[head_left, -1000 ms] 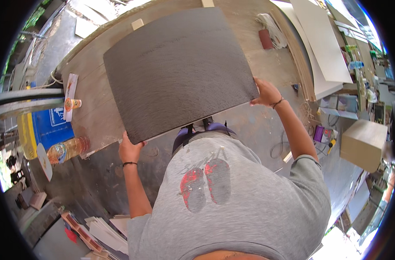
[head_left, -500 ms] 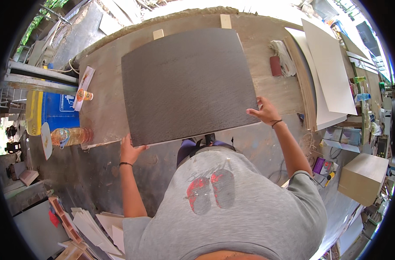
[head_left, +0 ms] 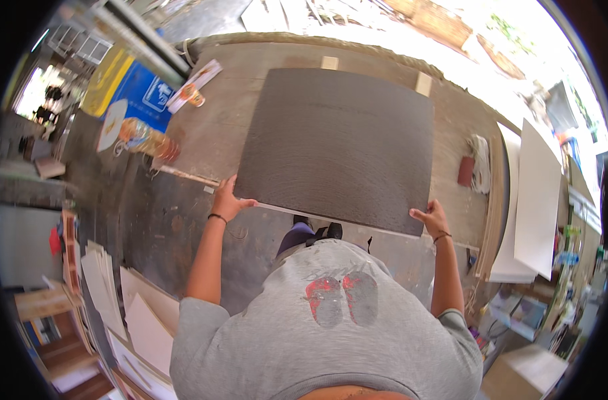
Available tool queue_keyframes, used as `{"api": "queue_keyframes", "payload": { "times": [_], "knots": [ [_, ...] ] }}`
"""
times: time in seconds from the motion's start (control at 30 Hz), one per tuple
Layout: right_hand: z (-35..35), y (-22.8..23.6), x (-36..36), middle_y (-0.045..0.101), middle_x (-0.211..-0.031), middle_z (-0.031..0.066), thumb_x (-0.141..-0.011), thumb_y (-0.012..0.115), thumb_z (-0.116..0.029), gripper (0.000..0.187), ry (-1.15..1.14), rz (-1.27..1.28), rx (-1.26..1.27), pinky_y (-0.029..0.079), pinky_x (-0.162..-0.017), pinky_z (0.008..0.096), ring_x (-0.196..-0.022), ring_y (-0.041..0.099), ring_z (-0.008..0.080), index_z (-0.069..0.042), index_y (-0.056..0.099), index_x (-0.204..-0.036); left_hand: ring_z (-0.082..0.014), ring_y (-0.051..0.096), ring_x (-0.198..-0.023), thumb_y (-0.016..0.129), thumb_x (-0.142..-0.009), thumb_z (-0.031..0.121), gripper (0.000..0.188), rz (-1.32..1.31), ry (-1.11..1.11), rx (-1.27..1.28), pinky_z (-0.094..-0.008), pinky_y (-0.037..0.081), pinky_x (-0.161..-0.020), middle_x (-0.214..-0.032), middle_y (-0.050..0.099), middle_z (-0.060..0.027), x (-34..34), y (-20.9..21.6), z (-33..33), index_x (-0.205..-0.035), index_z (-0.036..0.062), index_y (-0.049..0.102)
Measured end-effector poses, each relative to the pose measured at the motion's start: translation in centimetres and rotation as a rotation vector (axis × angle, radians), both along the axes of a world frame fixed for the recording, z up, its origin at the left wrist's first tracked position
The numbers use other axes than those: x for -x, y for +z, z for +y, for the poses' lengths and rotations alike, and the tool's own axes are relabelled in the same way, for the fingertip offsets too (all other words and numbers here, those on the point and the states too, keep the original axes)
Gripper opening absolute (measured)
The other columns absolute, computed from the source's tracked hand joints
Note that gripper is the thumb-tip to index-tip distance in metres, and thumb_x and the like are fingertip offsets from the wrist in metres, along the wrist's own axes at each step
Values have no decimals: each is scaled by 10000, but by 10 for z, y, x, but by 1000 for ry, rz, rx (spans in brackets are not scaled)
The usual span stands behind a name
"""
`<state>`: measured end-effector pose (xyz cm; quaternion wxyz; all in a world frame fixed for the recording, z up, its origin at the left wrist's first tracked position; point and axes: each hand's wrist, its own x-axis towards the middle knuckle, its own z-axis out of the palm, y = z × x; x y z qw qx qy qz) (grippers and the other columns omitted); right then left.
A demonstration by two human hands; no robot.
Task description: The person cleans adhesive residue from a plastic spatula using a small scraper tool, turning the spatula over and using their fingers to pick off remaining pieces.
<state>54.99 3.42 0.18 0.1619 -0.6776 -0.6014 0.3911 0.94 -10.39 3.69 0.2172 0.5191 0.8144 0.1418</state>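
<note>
"One big dark board (head_left: 337, 147) is in front of us. Where does it lie?"

"We see it flat over the brown table (head_left: 210, 130), and its pale near edge faces our gray shirt (head_left: 304, 340). We can't tell what sits under it."

"What does our left hand (head_left: 230, 202) do?"

"We have it on the board's near left corner. The thumb points along the near edge, and the fingers are on the left side, spread apart. We can't tell if it squeezes."

"And our right hand (head_left: 436, 218)?"

"We have that one on the near right corner. The thumb and fingers are spread there too, but we can't tell if they pinch the board."

"What do we see around the board?"

"Two little pale wood blocks (head_left: 330, 63) poke out past its far edge. Left of the board, we see an orange cup (head_left: 196, 98), and farther left, a plastic bottle (head_left: 150, 141) and a blue and yellow bin (head_left: 134, 88)."

"And on its right?"

"Near the board, we see some white cord (head_left: 480, 163) touching a red-brown thing (head_left: 465, 172). Well apart from the board, we see big white sheets (head_left: 536, 207)."
</note>
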Motion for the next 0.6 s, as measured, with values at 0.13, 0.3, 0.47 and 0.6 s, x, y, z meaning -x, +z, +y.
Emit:
{"api": "queue_keyframes", "payload": {
  "times": [0.13, 0.3, 0.47, 0.6],
  "knots": [
    [5, -9, -11, 468, -753, 26, -589, 838, -365, 541, 49, 22, 14, 407, -635, 295, -698, 435, 145, -34, 496, -845, -315, 499, -1128, 854, -469, 510, 1096, -131, 28, 42, -395, 437, -938, -1176, 500, -192, 3, 7, -7, -1328, 11, 390],
    [-3, -11, -36, 563, -831, 69, -756, 719, -230, 372, -100, -35, -298, 441, -694, 292, -753, 526, 173, -5, 566, -1010, -348, 429, -1214, 822, -491, 579, 1255, -332, 266, -130, -396, 399, -986, -1345, 370, -256, 70, -4, -17, -1382, -71, 223],
    [-15, 36, 6, 551, -798, 37, -827, 649, -140, 218, -233, 40, -483, 441, -676, 271, -734, 517, 136, 1, 566, -970, -375, 367, -1262, 825, -472, 586, 1353, 268, 736, -543, -389, 351, -1030, -1376, 313, -292, 190, -3, -5, -1387, -113, 113],
    [-21, 86, 123, 539, -787, 6, -868, 603, -101, 116, -199, 441, -431, 427, -647, 214, -708, 503, 88, -1, 570, -919, -361, 381, -1246, 838, -467, 545, 1280, 225, 849, -817, -387, 343, -1032, -1355, 356, -248, 251, 28, 41, -1377, -72, 184]
  ]
}}
